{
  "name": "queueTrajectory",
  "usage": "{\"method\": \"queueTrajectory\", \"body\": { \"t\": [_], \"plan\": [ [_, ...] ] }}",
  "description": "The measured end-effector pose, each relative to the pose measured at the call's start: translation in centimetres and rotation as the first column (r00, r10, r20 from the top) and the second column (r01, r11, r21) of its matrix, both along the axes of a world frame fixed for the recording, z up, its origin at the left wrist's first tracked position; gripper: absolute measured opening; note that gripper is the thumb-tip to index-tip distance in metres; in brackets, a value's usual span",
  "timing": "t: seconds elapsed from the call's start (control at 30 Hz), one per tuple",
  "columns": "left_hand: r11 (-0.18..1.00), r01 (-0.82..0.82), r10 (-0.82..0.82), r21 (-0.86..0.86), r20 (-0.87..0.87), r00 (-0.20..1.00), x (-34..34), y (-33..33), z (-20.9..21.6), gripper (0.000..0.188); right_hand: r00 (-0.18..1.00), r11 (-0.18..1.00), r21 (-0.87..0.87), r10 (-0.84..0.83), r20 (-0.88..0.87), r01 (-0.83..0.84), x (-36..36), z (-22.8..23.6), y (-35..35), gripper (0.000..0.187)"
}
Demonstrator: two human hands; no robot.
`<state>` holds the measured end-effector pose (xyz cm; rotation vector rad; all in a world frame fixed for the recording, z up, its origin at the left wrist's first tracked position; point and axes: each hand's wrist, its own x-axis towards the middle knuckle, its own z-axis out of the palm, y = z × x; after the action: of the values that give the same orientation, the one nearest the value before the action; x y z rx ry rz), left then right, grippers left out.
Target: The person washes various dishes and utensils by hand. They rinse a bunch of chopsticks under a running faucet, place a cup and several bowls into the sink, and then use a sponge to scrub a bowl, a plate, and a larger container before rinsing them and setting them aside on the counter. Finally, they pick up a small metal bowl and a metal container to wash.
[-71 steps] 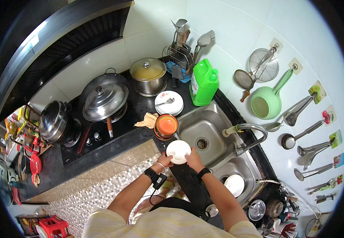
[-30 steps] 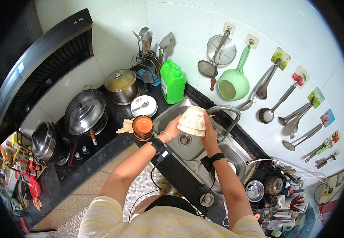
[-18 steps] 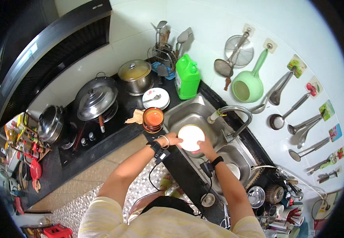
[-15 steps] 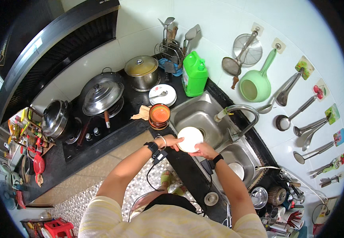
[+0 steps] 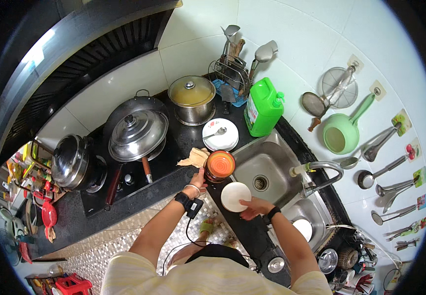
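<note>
white and shallow, the round bowl (image 5: 233,197) sits just below and right of the frame's centre, gripped at its right rim by the right hand (image 5: 256,207), thumb over the edge and fingers bent beneath. up and left of it, the left hand (image 5: 198,180) is partly curled at the left side of a stack of orange-and-dark bowls (image 5: 220,164); its fingers are at the stack's edge, but i cannot tell whether they grip it. the white bowl is just beside the stack, over the strip of black countertop (image 5: 241,231) in front of the steel sink (image 5: 278,162).

a crumpled tan cloth (image 5: 191,158) lies left of the stack, and above it are white plates (image 5: 225,142) with a spoon (image 5: 217,132) resting on top. right of centre, the faucet (image 5: 332,166) arches over the sink, and another white bowl (image 5: 302,229) sits in the smaller basin, lower right.

toward the upper middle stand a green jug (image 5: 262,110) and a lidded steel pot (image 5: 191,104); a domed lid (image 5: 136,137) covers a wok at left. ladles and a pale green dipper (image 5: 340,135) hang on the tiled wall (image 5: 291,34) at right. mosaic flooring (image 5: 119,221) shows at lower left.
</note>
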<state>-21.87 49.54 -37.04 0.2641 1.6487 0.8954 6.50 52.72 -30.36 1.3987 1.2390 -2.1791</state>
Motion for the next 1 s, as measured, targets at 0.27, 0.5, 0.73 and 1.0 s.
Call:
{"method": "queueTrajectory", "body": {
  "t": [0.27,0.5,0.73,1.0],
  "plan": [
    [0.995,0.076,-0.074,0.071,-0.028,0.997,-0.7,2.1,-0.8,0.06,0.995,0.601,0.797,-0.105,-0.002,0.065,-5.4,0.4,7.7,0.074],
    [0.934,0.196,-0.127,0.299,-0.235,0.964,-0.1,2.4,-3.8,0.046,0.906,0.783,0.461,-0.316,-0.283,0.417,-9.9,-2.9,7.8,0.03],
    [0.935,0.271,-0.031,0.227,-0.71,0.703,-0.6,2.1,-6.7,0.037,0.946,0.719,0.621,-0.173,-0.276,0.312,-9.3,-7.3,8.9,0.03],
    [0.781,0.337,0.264,0.525,-0.767,0.585,0.3,1.3,-4.1,0.034,0.961,0.744,0.616,-0.135,-0.241,0.259,-10.1,-5.1,8.9,0.03]
  ]
}}
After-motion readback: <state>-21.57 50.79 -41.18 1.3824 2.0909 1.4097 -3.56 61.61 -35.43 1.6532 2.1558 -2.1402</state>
